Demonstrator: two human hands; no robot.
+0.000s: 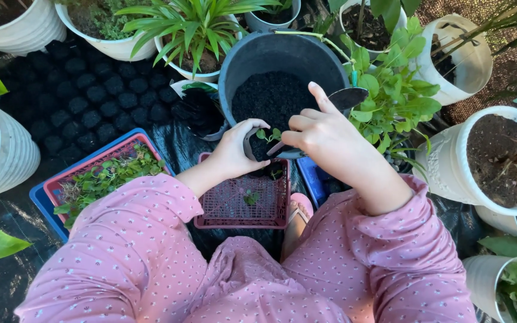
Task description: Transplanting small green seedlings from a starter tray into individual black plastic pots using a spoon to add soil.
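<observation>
Pink long-sleeved garment with small white floral dots; pink sandal.

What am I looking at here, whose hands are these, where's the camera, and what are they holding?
The single picture comes from a camera worn on a person's head, looking down past pink dotted sleeves. The left hand grips a small pot holding a seedling. The right hand holds a small dark trowel above it. Behind stands a grey bucket of dark soil. Below the hands sits a maroon mesh crate, and to the left a tray of seedlings. White planters ring the black ground sheet.
</observation>
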